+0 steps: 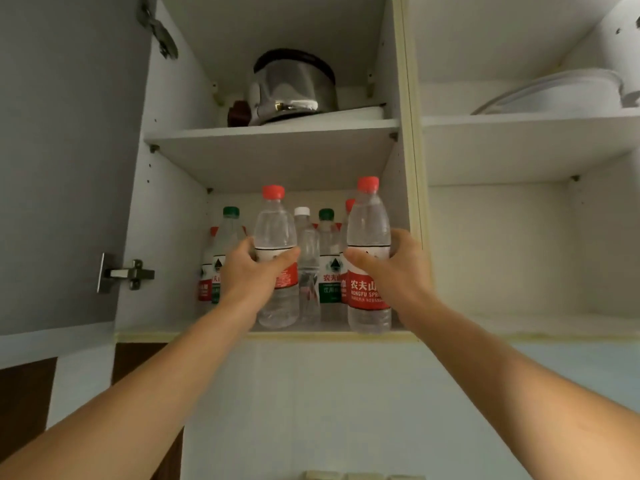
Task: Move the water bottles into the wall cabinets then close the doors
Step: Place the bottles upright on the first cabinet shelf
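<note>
Both clear ribbed plastic bottles: left hand [254,268] grips one [276,258], right hand [388,268] other [369,258].

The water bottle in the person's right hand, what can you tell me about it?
The bottle is clear ribbed plastic with a red screw cap and a red label that has a white band above it, printed with Chinese characters and partly readable Latin letters. It looks full of water. It stands upright at the front right edge of the lower cabinet shelf, beside the other bottles. The right hand grips its middle, thumb across the front, fingers wrapped behind it.
</note>
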Available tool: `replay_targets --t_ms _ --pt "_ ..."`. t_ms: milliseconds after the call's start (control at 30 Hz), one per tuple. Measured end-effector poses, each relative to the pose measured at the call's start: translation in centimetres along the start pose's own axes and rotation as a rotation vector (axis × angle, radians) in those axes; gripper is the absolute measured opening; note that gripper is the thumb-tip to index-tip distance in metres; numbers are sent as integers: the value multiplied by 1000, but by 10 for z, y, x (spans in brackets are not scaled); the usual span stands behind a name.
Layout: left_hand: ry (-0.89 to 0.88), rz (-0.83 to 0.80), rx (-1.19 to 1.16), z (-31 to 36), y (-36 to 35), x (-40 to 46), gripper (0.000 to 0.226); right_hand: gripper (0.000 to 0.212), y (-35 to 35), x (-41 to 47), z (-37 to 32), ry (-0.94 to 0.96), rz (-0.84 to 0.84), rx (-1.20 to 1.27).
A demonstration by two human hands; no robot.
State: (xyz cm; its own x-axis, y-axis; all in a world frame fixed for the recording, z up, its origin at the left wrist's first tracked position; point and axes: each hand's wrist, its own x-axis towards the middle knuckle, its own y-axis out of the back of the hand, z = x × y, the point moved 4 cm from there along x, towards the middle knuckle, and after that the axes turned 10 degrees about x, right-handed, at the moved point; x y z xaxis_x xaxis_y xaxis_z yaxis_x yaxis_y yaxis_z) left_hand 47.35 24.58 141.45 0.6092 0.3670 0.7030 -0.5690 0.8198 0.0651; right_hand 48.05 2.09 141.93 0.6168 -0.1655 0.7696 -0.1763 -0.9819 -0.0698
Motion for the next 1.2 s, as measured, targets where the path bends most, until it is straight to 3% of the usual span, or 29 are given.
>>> replay_targets --t_ms 167,367,533,767,867,967,1100,1200 --pt "-9 7 132 -25 -10 16 86 74 -9 12 25 1 45 -60" --pt "-56 10 162 -44 -21 36 63 81 -32 16 46 56 139 -160" --pt "-46 -36 107 -62 -29 49 68 84 -43 24 60 69 122 -374" --pt "0 -239 191 -69 -37 49 93 92 -49 26 66 40 69 -493" --pt "-33 -257 191 -67 -32 45 87 94 -50 21 64 78 80 -543" --pt "-189 -188 317 -63 -17 45 68 91 -56 12 56 220 92 -663" --pt "-463 118 430 -56 25 60 73 86 -75 -6 44 551 34 -808" --pt "-386 193 485 -72 47 80 83 84 -98 -9 40 549 -85 -760"
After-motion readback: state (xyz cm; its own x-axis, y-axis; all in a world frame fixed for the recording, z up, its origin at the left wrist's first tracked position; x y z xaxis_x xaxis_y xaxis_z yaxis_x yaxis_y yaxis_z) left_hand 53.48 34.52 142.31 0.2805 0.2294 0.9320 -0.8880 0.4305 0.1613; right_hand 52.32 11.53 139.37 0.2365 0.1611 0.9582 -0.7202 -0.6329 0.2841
